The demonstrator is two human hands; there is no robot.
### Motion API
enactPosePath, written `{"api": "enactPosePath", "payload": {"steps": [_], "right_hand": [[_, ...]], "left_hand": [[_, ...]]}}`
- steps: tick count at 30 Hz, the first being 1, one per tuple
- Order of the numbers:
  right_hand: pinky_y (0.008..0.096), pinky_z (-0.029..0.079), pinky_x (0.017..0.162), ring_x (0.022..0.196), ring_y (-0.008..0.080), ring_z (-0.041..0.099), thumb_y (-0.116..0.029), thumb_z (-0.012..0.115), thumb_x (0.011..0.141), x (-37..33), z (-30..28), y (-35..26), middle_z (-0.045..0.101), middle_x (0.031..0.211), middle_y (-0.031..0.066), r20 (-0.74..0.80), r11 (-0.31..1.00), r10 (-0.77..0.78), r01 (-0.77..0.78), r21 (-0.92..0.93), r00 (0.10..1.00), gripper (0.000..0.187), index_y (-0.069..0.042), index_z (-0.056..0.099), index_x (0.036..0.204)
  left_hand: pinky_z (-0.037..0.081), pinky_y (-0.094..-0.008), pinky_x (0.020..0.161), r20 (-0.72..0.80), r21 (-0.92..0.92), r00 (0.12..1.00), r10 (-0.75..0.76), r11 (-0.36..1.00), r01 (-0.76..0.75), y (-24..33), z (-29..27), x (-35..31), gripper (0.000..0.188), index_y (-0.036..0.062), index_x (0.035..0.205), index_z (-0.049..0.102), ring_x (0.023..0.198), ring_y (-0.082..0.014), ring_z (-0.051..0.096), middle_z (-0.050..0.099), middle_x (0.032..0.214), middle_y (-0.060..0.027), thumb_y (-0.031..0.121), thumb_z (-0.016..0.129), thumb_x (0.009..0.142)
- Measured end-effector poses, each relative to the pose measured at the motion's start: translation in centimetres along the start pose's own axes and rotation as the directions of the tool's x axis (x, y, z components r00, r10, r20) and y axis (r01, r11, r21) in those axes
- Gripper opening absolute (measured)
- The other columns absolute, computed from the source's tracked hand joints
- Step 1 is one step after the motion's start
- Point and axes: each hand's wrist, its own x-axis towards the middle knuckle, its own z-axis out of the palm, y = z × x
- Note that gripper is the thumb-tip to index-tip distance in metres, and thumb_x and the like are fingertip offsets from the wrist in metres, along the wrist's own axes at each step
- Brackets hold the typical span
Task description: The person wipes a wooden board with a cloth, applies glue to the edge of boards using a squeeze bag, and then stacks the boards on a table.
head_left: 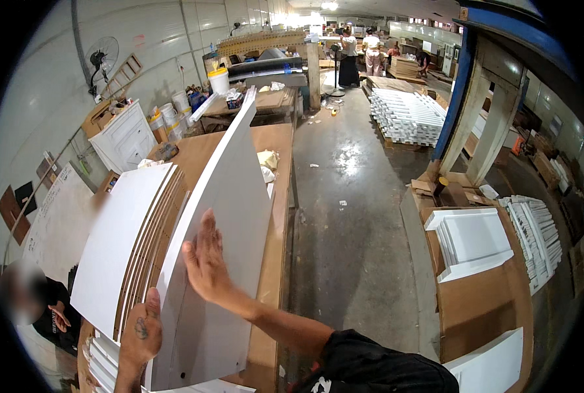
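A long white panel stands on its edge, tilted, on a brown-topped workbench. At its near end, my left hand grips the panel's left edge, thumb up; its other fingers are mostly hidden. My right hand lies flat against the panel's broad face with its fingers stretched out. A small dark hole shows near the panel's lower corner. Just left of the panel, a stack of white boards with brown edges leans on the bench. More white pieces lie below that stack.
A person in black is at the left, across the bench. On the right, another brown table bears white panels. A concrete aisle runs between. White slats are piled farther off, beside a blue post.
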Motion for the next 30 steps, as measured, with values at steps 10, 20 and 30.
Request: {"api": "enactPosePath", "payload": {"steps": [10, 20, 30], "right_hand": [[0.0557, -0.003, 0.108, 0.140, 0.0364, -0.006, -0.043, 0.026, 0.097, -6.9, -1.7, -6.6, -0.008, 0.149, 0.0250, 0.209, 0.988, -0.002, -0.030, 0.153, 0.978, 0.075, 0.004, -0.012, 0.141], [0.0599, -0.003, 0.106, 0.139, 0.0399, -0.005, -0.047, 0.028, 0.096, -6.1, -3.1, -6.2, -0.004, 0.147, 0.0312, 0.218, 0.995, 0.046, -0.064, 0.073, 0.975, 0.079, 0.005, -0.012, 0.141], [0.0543, -0.003, 0.109, 0.139, 0.0393, 0.002, -0.040, 0.028, 0.098, -7.3, -3.1, -5.6, -0.003, 0.147, 0.0308, 0.216, 0.995, -0.096, 0.087, 0.053, 0.972, 0.072, 0.009, -0.002, 0.141]], "left_hand": [[0.028, -0.0385, 0.047, -0.008, -0.045, 0.994, 0.110, 0.993, -0.111, 0.3, -0.5, -0.1, 0.072, -0.0029, 0.061, 0.045, 0.049, -0.0180, 0.033, 0.035, 0.050, -0.0088, 0.053, 0.018, 0.097], [0.028, -0.0392, 0.048, -0.135, 0.075, 0.930, 0.341, 0.940, -0.333, -3.5, 1.7, 0.9, 0.073, -0.0039, 0.065, 0.049, 0.051, -0.0189, 0.034, 0.037, 0.050, -0.0090, 0.054, 0.017, 0.096], [0.045, -0.0374, 0.076, -0.126, 0.054, 0.671, 0.731, 0.680, -0.731, -5.0, 1.8, 2.1, 0.041, -0.0049, 0.121, 0.050, 0.080, -0.0312, 0.053, 0.053, 0.092, -0.0172, 0.007, 0.052, 0.082]]}}
